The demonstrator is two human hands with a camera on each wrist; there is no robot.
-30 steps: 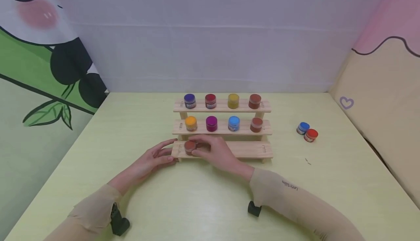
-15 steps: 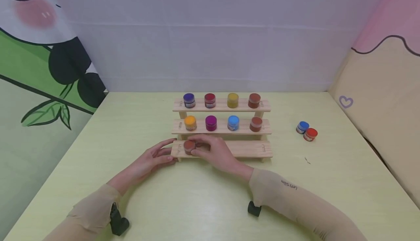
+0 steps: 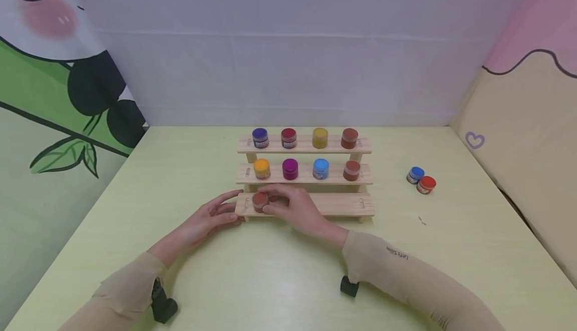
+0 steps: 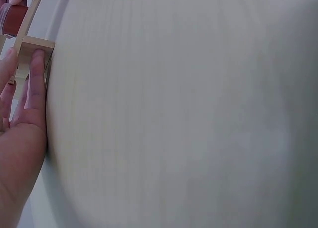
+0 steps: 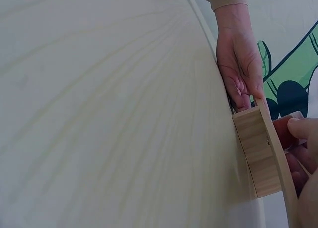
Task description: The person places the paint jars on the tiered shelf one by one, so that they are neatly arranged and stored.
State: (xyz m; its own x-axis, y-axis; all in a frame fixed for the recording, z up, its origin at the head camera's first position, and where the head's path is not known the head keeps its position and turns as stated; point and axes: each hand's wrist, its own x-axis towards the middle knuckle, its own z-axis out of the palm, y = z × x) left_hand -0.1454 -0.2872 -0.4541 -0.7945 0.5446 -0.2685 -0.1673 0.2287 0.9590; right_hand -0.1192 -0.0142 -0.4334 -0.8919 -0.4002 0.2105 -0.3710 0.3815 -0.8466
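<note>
My right hand [image 3: 295,210] pinches a small brown paint jar [image 3: 260,202] between thumb and fingers at the left end of the bottom shelf of a wooden three-step display rack [image 3: 335,205]. The left hand [image 3: 205,223] rests against that end of the shelf, thumb at the front corner and fingers fairly straight. In the left wrist view, a left finger [image 4: 37,81] reaches to the shelf's wooden support [image 4: 37,44]. The right wrist view shows the jar [image 5: 284,131] upright on the board, partly covered by the right fingers.
The middle shelf bears orange [image 3: 262,169], purple [image 3: 290,169], light blue [image 3: 321,169] and brown [image 3: 351,171] jars. Dark blue, red, yellow and brown jars stand on the top shelf [image 3: 304,143]. A blue jar [image 3: 415,175] and a red jar [image 3: 425,185] sit on the table to the right.
</note>
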